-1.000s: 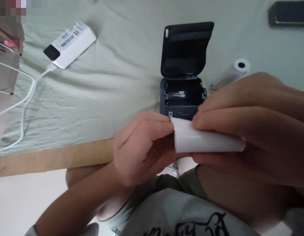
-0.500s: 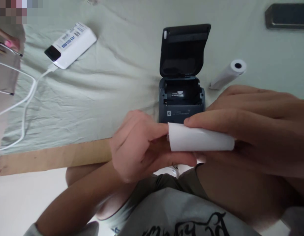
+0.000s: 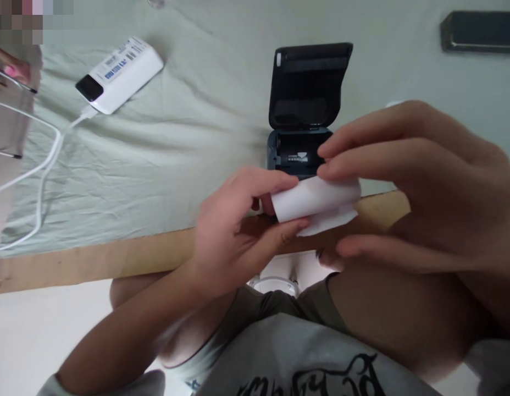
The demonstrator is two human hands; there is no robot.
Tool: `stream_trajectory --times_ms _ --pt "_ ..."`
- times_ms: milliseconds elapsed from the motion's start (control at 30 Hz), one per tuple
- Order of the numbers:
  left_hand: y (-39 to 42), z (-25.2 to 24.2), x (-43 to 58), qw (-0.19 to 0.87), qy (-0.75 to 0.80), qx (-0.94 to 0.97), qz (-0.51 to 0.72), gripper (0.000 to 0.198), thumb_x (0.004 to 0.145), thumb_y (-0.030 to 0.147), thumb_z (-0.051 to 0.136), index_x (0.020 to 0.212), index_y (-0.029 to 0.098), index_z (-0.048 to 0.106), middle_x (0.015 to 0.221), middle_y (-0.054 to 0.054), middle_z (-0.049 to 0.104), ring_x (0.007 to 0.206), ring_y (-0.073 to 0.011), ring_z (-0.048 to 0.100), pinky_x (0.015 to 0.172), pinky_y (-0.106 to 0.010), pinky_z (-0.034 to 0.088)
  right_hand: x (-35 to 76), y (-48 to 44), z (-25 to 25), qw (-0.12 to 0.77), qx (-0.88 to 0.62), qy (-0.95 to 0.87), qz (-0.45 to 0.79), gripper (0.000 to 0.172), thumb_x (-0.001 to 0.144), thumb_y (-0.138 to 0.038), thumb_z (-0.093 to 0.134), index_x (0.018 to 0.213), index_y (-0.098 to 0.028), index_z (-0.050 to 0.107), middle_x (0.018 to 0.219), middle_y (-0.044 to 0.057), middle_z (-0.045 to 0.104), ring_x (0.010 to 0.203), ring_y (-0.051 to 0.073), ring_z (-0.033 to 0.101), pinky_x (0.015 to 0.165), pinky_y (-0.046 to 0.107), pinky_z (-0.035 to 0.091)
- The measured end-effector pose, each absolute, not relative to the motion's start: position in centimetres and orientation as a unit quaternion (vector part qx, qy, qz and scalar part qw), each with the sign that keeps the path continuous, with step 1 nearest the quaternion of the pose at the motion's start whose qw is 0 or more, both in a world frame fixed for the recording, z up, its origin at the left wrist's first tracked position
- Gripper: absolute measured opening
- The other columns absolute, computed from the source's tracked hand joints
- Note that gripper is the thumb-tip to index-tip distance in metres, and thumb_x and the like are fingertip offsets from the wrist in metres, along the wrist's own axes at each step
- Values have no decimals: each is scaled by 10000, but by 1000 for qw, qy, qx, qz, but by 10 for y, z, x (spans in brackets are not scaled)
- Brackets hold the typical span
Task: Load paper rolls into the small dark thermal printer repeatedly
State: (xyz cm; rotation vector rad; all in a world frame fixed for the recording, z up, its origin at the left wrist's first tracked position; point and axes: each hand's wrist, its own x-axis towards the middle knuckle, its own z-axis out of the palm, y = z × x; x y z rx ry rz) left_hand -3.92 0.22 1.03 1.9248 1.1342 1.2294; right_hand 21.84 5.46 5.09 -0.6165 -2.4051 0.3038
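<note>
One paper roll [image 3: 312,198] sits near frame centre, pinched by my left hand [image 3: 228,231]; my right hand [image 3: 448,176] holds thumb and fingers apart beside it. Light, even pressure should keep the loose flap [image 3: 331,219] uncreased.

1 white paper roll [image 3: 315,199], end loose

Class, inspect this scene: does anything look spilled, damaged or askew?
Nothing looks spilled or damaged. A loose flap sticks out below the paper roll in the left hand, not wound flat; the green cloth is wrinkled.
</note>
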Motion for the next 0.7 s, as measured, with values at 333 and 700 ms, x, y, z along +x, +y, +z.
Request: stream_trajectory --times_ms 333,700 --pt "3 20 -34 429 451 628 468 242 1000 384 948 1156 304 781 893 42 763 685 -165 740 573 -308 640 210 45 43 338 -270 -901 44 135 1156 -455 707 1268 -384 679 1420 -89 753 1268 149 750 1063 434 668" --pt "5 31 -28 524 462 550 457 259 929 361 964 1051 274 753 790 44 764 595 -170 745 515 -294 646 209 44 38 353 -258 -897 60 113 1174 -399 638 1098 -327 681 1328 -124 786 1143 123 770 1030 374 629"
